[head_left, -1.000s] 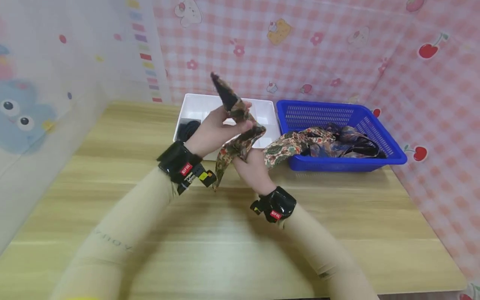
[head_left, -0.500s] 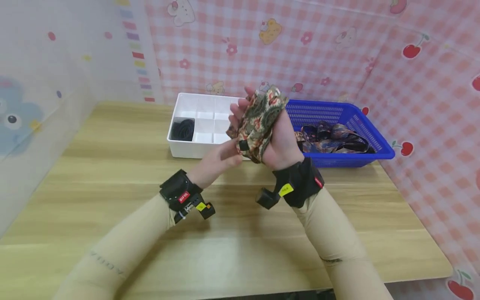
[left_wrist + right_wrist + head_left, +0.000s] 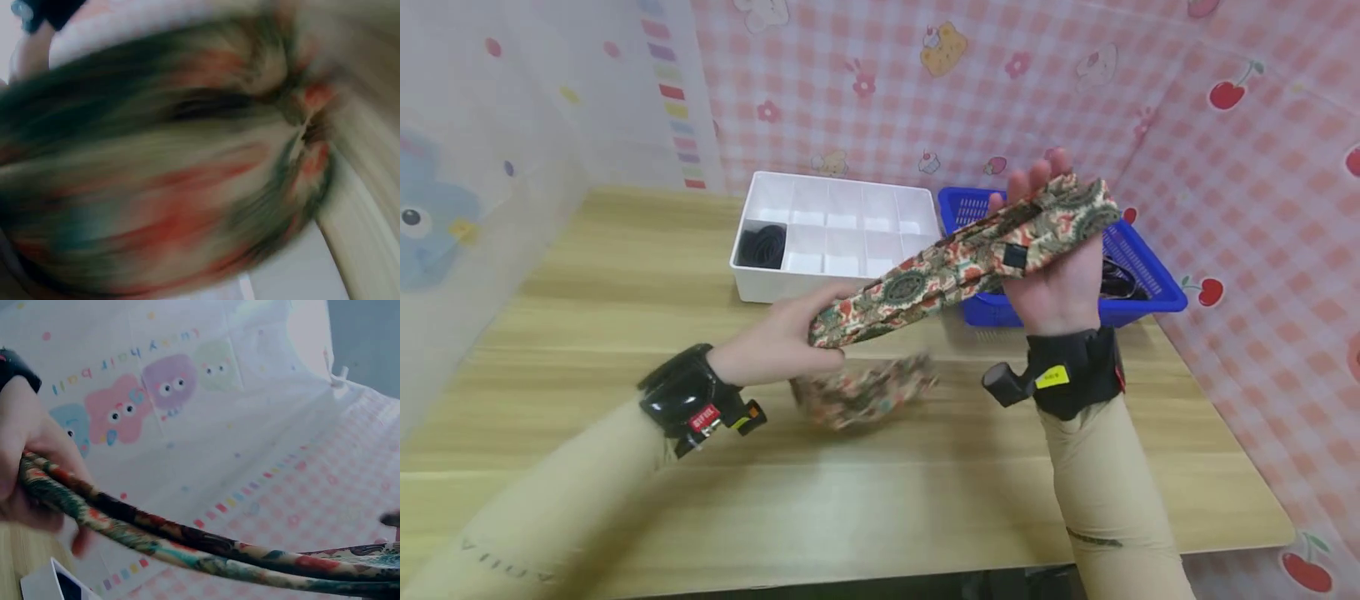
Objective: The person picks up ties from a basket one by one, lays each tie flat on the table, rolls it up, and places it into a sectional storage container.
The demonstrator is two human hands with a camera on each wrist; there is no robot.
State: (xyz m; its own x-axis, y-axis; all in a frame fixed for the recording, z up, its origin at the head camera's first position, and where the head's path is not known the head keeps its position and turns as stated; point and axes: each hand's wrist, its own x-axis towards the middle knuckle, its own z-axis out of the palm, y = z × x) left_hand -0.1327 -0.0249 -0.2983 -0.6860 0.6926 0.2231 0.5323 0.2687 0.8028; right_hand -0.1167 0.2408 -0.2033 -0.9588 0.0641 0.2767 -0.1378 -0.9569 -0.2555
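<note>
Patterned cloth strip (image 3: pixel 917 283): cream, red, green; folded, black patch (image 3: pixel 1015 255) | spans from in front of white box (image 3: pixel 775 288) to its right | your left fingers (image 3: pixel 809 305) clamp one end; your right fingers (image 3: pixel 1018 185) extended, strip over palm

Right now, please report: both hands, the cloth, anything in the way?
Left hand gripping patterned cloth. Right hand open under other end. Cloth spans both. White box, blue basket behind, seemingly not blocking.

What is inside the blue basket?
Dark material shows at the right end of the blue basket; the patterned fabric and right hand cover much of the rest, hiding what lies there.
</note>
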